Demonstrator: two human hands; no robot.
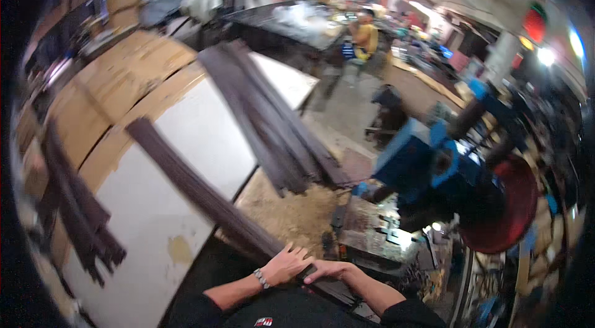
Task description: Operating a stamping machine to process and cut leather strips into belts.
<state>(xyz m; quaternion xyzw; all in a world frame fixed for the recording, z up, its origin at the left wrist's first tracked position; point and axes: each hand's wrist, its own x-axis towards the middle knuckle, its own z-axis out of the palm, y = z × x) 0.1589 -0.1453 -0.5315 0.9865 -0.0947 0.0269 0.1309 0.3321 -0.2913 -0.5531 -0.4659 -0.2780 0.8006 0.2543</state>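
Observation:
My left hand [286, 266], with a metal watch on the wrist, grips the top of a long dark brown strip bundle [195, 182] near the lower middle. Just right of it my right hand [330, 272] holds the same bundle, thumb on top. The bundle runs diagonally up-left across a white board [130, 210]. A wider pile of dark strips [260, 111] lies beyond it, and another bundle [80, 198] lies at the left. A blue machine [403, 160] with a metal bed [365, 235] and red wheel [508, 216] stands to the right of my hands.
Cardboard sheets [105, 86] lie on the far side of the work surface. A person in yellow [365, 39] is farther back beside a dark table [254, 27]. Cluttered benches [421, 67] line the right, near a pillar [499, 61]. A walkway [338, 105] runs between.

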